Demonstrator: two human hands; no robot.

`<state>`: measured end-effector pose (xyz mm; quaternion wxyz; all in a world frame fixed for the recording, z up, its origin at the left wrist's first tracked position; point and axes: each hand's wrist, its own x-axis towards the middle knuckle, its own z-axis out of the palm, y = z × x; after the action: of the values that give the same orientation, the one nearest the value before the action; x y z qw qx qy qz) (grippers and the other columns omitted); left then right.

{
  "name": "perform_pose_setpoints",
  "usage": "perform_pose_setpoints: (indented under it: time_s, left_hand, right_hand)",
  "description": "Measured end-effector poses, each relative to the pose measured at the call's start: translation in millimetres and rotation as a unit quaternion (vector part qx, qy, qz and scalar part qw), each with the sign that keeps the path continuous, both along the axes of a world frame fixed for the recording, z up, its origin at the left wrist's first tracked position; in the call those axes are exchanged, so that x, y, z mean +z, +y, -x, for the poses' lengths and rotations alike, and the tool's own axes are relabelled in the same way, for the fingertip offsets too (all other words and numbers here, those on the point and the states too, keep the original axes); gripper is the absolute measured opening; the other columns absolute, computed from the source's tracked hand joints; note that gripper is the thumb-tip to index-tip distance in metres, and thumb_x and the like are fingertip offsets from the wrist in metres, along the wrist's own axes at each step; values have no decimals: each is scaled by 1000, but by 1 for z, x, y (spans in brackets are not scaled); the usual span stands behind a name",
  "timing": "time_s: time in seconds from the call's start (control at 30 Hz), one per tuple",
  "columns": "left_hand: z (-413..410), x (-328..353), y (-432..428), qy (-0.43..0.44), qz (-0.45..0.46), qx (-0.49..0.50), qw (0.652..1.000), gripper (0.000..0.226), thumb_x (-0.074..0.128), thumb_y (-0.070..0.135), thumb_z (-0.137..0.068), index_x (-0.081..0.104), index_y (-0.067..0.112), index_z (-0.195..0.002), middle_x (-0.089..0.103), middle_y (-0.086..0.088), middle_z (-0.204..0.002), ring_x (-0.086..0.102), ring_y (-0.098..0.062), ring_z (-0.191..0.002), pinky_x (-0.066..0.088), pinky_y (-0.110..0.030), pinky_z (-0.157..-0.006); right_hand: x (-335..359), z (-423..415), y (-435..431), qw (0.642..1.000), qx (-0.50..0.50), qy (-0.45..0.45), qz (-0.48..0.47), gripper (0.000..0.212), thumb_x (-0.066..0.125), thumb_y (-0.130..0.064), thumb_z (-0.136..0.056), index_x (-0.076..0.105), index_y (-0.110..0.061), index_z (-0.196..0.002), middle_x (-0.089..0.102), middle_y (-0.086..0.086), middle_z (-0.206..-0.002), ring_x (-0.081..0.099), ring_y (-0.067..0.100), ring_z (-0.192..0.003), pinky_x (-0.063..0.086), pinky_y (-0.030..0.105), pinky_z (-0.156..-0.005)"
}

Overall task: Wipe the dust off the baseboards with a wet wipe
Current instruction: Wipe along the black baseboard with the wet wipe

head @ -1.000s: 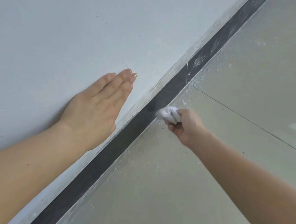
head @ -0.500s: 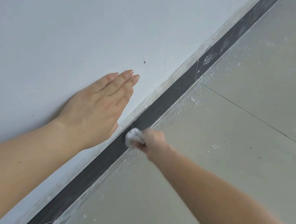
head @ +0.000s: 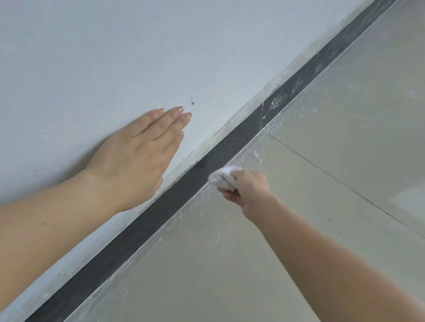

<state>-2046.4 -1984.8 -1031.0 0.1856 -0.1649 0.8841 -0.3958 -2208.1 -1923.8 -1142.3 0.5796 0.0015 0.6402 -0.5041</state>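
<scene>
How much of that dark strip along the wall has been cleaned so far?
The near stretch of the baseboard looks evenly dark, so probably wiped. The right hand presses the bunched wet wipe against it mid-strip, while the left hand lies flat on the wall. Beyond the seam, pale smudges show; that part is left.

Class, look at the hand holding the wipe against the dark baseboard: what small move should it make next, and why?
Probably slide the right hand and its wipe farther up the baseboard, past the seam. The stretch beyond it looks smeared with pale dust, while the strip nearer the person looks darker and cleaner. The left hand is braced flat on the wall.
</scene>
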Motion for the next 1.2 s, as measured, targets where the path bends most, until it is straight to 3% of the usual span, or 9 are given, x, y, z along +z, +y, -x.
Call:
perform_pose_setpoints:
  time_s: [0.1, 0.33, 0.53, 0.7, 0.8, 0.9, 1.0, 1.1, 1.2]
  left_hand:
    - [8, -2, 2, -50, 2, 37, 998, 65, 10, 25, -92, -12, -2, -147, -25, -19, -153, -23, -32, -142, -19, -44, -112]
    - [67, 11, 16, -15, -44, 131, 990, 67, 25, 34, -96, -3, 6, -150, -19, -14, -156, -18, -30, -144, -9, -42, -116]
    - [161, 48, 14, 41, -73, 92, 992, 66, 29, 34, -95, 2, 10, -151, -17, -13, -157, -18, -29, -144, -10, -45, -116]
    - [228, 83, -7, 44, -81, 121, 988, 62, 29, 29, -94, 9, 14, -151, -14, -11, -158, -19, -28, -144, -14, -44, -115]
    - [246, 101, -29, 25, -55, 120, 991, 60, 27, 26, -94, 9, 18, -152, -18, -11, -157, -23, -29, -142, -19, -44, -112]
    - [253, 113, -49, 11, -23, 130, 991, 63, 24, 30, -96, -3, 20, -152, -24, -11, -155, -25, -30, -141, -20, -43, -112]
    - [255, 111, -60, 21, -28, 118, 992, 65, 23, 30, -95, -9, 20, -151, -30, -9, -152, -26, -28, -141, -33, -40, -100]
    - [260, 102, -73, 43, -38, 88, 994, 67, 23, 28, -93, -13, 19, -150, -34, -9, -147, -26, -27, -141, -29, -39, -103]
    - [277, 90, -88, 60, -46, 45, 996, 68, 24, 25, -90, -6, 16, -151, -23, -11, -153, -20, -27, -143, -26, -39, -107]
  right_hand:
    - [3, -4, 23, 998, 55, 16, 24, 30, 40, -2, -93, 55, -7, -119, 60, 10, -75, 61, 22, -61, 48, 22, -51]
    - [69, 87, 75, 994, 63, 65, 69, 27, 39, -14, -95, 53, -12, -118, 64, 9, -84, 63, 19, -61, 45, 21, -48]
    - [105, 174, 70, 991, 56, 95, 72, 26, 40, -12, -97, 54, -7, -118, 62, 7, -80, 61, 15, -60, 43, 19, -48]
    - [135, 238, 53, 994, 27, 87, 58, 20, 42, -9, -95, 58, -8, -107, 62, 7, -76, 60, 14, -57, 42, 18, -48]
    - [149, 266, 44, 994, 12, 94, 49, 19, 45, -13, -96, 60, -7, -107, 63, 6, -76, 60, 13, -54, 43, 18, -45]
    - [155, 285, 33, 995, -10, 96, 38, 19, 51, -21, -96, 60, -8, -106, 65, 5, -76, 62, 12, -55, 45, 17, -45]
    - [153, 296, 11, 995, -22, 90, 31, 15, 55, -21, -94, 59, -8, -102, 65, 7, -76, 62, 16, -58, 48, 18, -46]
    - [143, 300, -20, 995, -4, 96, 16, 16, 57, -19, -92, 57, -7, -102, 65, 10, -77, 63, 22, -64, 52, 21, -54]
    - [125, 299, -51, 996, 26, 87, 0, 14, 57, -16, -92, 54, -7, -101, 65, 13, -78, 62, 21, -62, 51, 23, -54]
